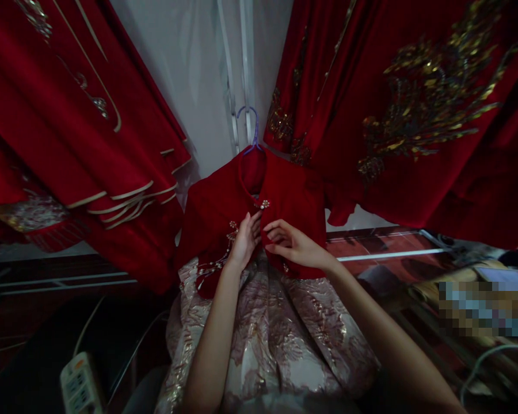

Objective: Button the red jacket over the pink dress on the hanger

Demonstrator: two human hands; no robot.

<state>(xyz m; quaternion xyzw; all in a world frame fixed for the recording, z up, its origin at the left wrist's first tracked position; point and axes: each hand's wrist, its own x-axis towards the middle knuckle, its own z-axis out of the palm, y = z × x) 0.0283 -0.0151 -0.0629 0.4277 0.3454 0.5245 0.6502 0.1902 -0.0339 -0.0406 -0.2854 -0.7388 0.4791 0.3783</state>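
A short red jacket [216, 198] with a stand collar hangs on a purple hanger [255, 129]. A pearl-like clasp [265, 204] sits at its neckline, and beaded ornament [232, 230] trails down the left front panel. My left hand [245, 240] lies against the front opening just under the clasp, its fingers pointing up and loosely bent. Across the opening, my right hand [294, 246] is at the other panel with fingers curved and the thumb apart. Nothing shows between its fingers. Below the jacket hangs a shiny pale brocade skirt [280, 333].
Red garments with gold trim [125, 149] hang at left, and a red garment with gold sequin embroidery [431, 98] hangs at right. A white power strip [81, 384] with cords lies lower left. A cluttered low surface [414, 305] stands at right. Metal rails [388, 255] run near the floor.
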